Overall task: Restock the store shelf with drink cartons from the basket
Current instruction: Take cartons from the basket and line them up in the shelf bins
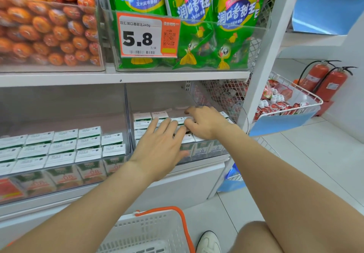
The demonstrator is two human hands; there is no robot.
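Clear acrylic shelf bin (pixel 204 150) on the right holds rows of drink cartons (pixel 142 123), rear still bare. Left hand (pixel 159 150) lies flat, fingers spread; right hand (pixel 204 122) curls over carton tops, grip unclear. White basket (pixel 149 233) below looks nearly emptied.

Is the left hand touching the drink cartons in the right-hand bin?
Touching. The head view shows the left hand lying flat with its fingers on top of the drink cartons in the right-hand bin.
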